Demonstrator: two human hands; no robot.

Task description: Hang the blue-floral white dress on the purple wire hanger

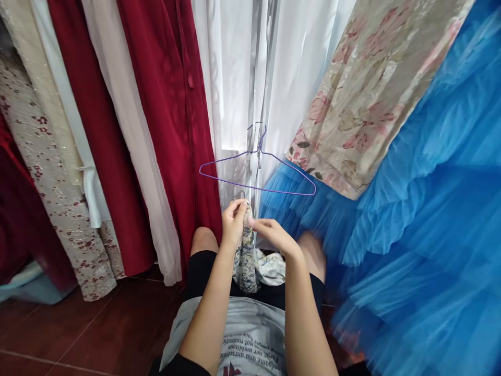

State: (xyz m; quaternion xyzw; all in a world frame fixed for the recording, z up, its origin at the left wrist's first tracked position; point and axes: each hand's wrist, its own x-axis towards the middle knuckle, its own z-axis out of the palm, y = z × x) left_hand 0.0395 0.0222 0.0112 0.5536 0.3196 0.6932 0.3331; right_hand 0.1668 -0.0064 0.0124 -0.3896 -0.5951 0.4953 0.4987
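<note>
Head view: Cloth between the hands is thin and soft, cream with a small blue-grey and yellowish print. This patterned cloth [248, 261] is gathered into a narrow upright bundle with lengthwise folds; a looser, crumpled part spreads to the right over the lap. Purple hanger [259, 150]: slim, triangular outline with a curved hook, nothing draped on it.

Surroundings: hanger is suspended in front of shiny grey vertical strips [253, 78] and smooth white drapery [230, 62]. To the left, long crimson fabric [160, 104] falls in straight folds beside a pale pink length [125, 109] and a whitish one with small red flowers [58, 193]. To the right, a beige floral panel [360, 99] overlaps layered, ruffled blue tulle [426, 224], which crowds up against the right thigh. Dark red tiled floor [90, 334] at lower left; a light blue basin [47, 287] sits partly behind the garments.

Position: bundle lies between the thighs, directly below the hanger. Left hand [234, 222] pinches its top fold. Right hand [277, 235] touches its upper right edge with the fingertips; whether they close on a fold cannot be told.
</note>
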